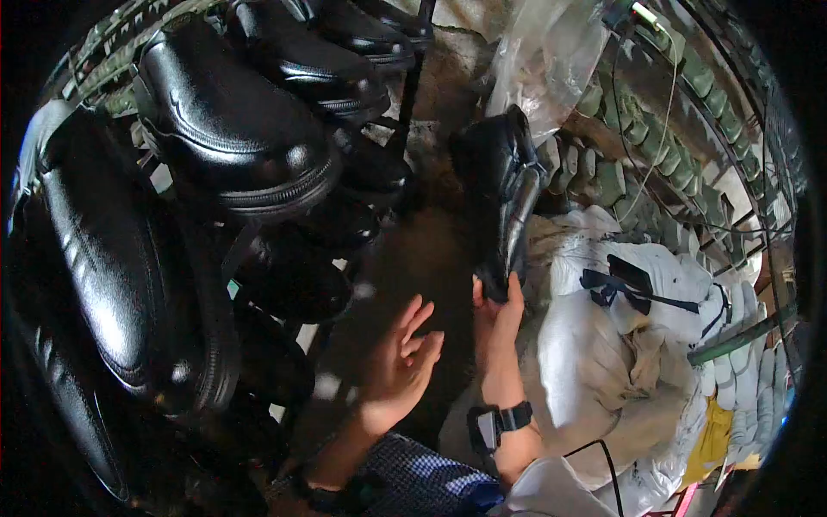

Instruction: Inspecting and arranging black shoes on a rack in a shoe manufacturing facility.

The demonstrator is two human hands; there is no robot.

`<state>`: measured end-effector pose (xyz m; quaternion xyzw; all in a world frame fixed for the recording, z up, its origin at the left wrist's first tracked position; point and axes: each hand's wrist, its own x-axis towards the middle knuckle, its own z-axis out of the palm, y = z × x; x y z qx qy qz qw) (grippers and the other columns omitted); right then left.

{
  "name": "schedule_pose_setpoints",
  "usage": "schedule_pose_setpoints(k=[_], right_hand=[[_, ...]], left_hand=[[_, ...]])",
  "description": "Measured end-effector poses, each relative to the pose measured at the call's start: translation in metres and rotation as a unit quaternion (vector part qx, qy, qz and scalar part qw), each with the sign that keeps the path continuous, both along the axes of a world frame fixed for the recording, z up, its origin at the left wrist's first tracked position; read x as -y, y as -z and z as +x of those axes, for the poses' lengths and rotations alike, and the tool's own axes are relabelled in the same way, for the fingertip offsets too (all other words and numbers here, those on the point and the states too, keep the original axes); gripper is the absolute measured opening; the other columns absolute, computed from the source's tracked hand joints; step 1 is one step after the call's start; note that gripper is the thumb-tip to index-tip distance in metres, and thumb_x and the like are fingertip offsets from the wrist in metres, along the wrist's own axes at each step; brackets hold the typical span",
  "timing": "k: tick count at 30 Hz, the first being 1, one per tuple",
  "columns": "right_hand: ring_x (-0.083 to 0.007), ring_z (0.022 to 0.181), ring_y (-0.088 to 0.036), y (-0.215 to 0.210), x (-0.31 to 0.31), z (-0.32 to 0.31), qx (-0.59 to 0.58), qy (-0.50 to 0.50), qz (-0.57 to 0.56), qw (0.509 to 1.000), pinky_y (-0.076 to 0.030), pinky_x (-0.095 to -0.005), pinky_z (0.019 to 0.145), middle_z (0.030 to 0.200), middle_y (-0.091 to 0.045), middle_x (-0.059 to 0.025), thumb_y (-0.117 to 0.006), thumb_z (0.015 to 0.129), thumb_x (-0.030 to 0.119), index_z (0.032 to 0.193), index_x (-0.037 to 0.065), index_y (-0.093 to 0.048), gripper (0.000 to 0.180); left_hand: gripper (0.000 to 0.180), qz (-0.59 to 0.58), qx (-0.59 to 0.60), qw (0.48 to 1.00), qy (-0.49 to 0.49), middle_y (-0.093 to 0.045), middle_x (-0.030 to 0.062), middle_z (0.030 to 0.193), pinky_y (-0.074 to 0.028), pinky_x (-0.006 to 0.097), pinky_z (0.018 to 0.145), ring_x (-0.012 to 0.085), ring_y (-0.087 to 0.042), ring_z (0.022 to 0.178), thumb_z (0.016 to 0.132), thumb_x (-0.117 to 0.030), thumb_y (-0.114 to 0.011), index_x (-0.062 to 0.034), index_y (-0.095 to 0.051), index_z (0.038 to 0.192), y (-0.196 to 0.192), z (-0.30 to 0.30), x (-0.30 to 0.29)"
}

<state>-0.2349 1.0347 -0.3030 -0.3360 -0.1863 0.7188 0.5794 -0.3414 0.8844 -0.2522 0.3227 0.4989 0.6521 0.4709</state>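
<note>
My right hand [497, 323] grips a glossy black leather shoe [510, 194] by its lower end, thumb and fingers pinched around it. The shoe points away from me, tilted on its side, its far end near a clear plastic bag [547, 60]. To the left, my left hand [403, 366] hangs apart from it with fingers spread and nothing in them. Beside that hand, several shiny black shoes sit on a rack, among them a large near shoe [108, 267] and another shoe [233, 121] farther back.
White plastic sacks [594, 284] with dark straps lie to the right. Behind them stand rows of greenish-grey shoe-last shapes [633, 129], with thin cables [668, 95] hanging across. A yellow piece of material [711, 439] shows at the lower right. Dark floor [405, 258] lies between rack and sacks.
</note>
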Motion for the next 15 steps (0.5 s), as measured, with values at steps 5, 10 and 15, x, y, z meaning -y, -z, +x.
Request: schedule_pose_setpoints(k=[5,10,15], right_hand=[[-0.0213,0.094,-0.054,-0.006,0.055,0.020,-0.051,-0.016,-0.038,0.998,-0.044,-0.0346,0.087,0.109,-0.055,-0.0078,-0.050,0.090,0.028,0.112,0.005,-0.052,0.032],[-0.0277,0.113,-0.047,-0.025,0.117,0.023,-0.012,-0.120,-0.071,0.990,-0.036,-0.0393,0.098,0.124,-0.050,-0.0129,-0.042,0.091,0.037,0.126,0.007,-0.044,0.046],[-0.0273,0.110,-0.048,-0.012,0.123,0.062,0.205,-0.269,-0.190,0.922,-0.036,-0.0390,0.097,0.120,-0.050,-0.0155,-0.050,0.088,0.040,0.127,0.005,-0.041,0.053]], left_hand=[[0.091,-0.061,-0.032,0.998,-0.001,-0.021,0.0267,0.140,-0.027,0.041,0.104,0.0314,-0.025,0.131,0.081,-0.031,-0.064,0.0047,-0.003,0.139,0.012,0.030,-0.034],[0.100,-0.074,-0.155,0.985,-0.027,-0.026,0.0308,0.134,-0.022,0.037,0.106,0.0363,-0.027,0.128,0.071,-0.032,-0.072,0.0088,-0.008,0.136,0.028,0.040,-0.050],[0.089,-0.031,-0.235,0.959,-0.157,-0.041,0.0280,0.124,-0.037,0.039,0.097,0.0376,-0.045,0.115,0.066,-0.027,-0.073,0.0056,-0.023,0.132,0.035,0.039,-0.034]])
